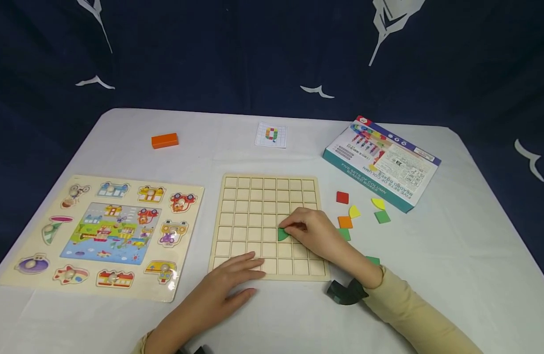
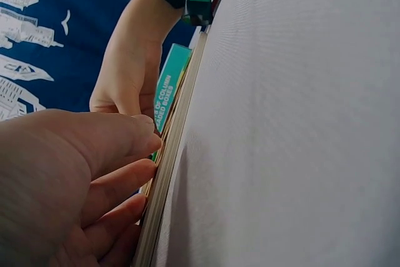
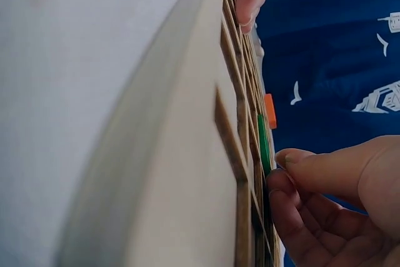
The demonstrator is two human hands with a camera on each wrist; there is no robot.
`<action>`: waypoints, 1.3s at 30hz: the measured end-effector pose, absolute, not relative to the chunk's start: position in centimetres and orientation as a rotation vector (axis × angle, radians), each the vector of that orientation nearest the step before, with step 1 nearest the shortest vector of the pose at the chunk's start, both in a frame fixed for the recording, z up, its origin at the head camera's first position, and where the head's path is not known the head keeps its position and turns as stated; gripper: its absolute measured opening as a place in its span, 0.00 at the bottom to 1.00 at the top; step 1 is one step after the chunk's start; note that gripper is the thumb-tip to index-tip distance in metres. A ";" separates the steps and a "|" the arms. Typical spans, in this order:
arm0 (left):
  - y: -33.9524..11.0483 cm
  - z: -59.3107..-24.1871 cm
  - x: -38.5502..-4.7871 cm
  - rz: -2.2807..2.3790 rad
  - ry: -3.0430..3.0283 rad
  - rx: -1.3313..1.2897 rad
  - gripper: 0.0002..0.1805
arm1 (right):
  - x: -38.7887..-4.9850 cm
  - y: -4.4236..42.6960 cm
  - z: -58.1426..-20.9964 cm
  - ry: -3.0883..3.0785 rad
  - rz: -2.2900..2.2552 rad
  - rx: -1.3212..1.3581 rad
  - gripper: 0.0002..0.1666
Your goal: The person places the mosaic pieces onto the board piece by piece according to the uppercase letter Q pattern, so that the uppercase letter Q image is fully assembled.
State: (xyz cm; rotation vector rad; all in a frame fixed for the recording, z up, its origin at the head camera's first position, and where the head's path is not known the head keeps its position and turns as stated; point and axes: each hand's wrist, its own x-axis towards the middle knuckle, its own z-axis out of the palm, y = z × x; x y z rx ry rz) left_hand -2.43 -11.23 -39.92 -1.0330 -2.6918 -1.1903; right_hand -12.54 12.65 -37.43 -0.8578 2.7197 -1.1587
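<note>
My right hand (image 1: 310, 232) is over the wooden grid board (image 1: 247, 233), thumb and forefinger pinching a small green tile (image 1: 282, 234) with a rounded edge. In the right wrist view that green tile (image 3: 264, 144) stands at the board's cells, beside the fingertips of the right hand (image 3: 331, 198). Part of it is hidden by the fingers. The left hand (image 1: 225, 285) rests on the board's front left edge, fingers spread and fairly straight. From the left wrist view, the fingers of the left hand (image 2: 112, 186) lie along the board's side (image 2: 164, 182).
Right of the board lie loose tiles: a red square (image 1: 342, 197), an orange square (image 1: 344, 222), yellow pieces (image 1: 354, 211) and green ones (image 1: 382, 217). Behind are a pattern card (image 1: 271, 135), a box (image 1: 382, 162) and an orange block (image 1: 164, 141). A picture puzzle (image 1: 108, 236) lies left.
</note>
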 end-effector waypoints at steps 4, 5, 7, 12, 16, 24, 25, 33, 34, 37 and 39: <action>-11.2 -39.8 -2.6 -1.185 -2.683 -1.046 0.16 | -12.6 12.6 -37.2 2.748 -1.161 -0.851 0.07; -11.2 -39.8 -2.6 -1.184 -2.678 -1.050 0.16 | -12.6 12.7 -37.2 2.747 -1.163 -0.851 0.07; -11.2 -39.8 -2.6 -1.184 -2.669 -1.051 0.16 | -12.6 12.8 -37.1 2.743 -1.167 -0.857 0.06; -10.9 -40.2 -2.1 -1.213 -2.638 -1.068 0.17 | -12.3 14.6 -35.8 2.724 -1.218 -0.835 0.06; -10.7 -40.3 -2.1 -1.207 -2.604 -1.094 0.18 | -12.1 17.8 -34.6 2.723 -1.251 -0.750 0.08; -11.2 -40.0 -2.3 -1.184 -2.612 -1.043 0.19 | -11.4 23.7 -35.4 2.752 -1.247 -0.505 0.08; -11.3 -39.8 -2.4 -1.181 -2.610 -1.040 0.19 | -11.3 24.1 -35.7 2.740 -1.258 -0.488 0.08; -11.5 -39.7 -2.8 -1.209 -2.575 -1.043 0.19 | -11.7 24.9 -37.7 2.705 -1.288 -0.474 0.10; -11.5 -39.8 -2.8 -1.211 -2.582 -1.044 0.19 | -11.6 24.9 -37.9 2.719 -1.281 -0.477 0.11; -11.4 -39.9 -2.7 -1.211 -2.611 -1.049 0.18 | -11.2 24.8 -38.3 2.774 -1.241 -0.497 0.11; -11.5 -39.9 -2.6 -1.199 -2.625 -1.054 0.18 | -11.0 24.6 -38.5 2.810 -1.209 -0.516 0.12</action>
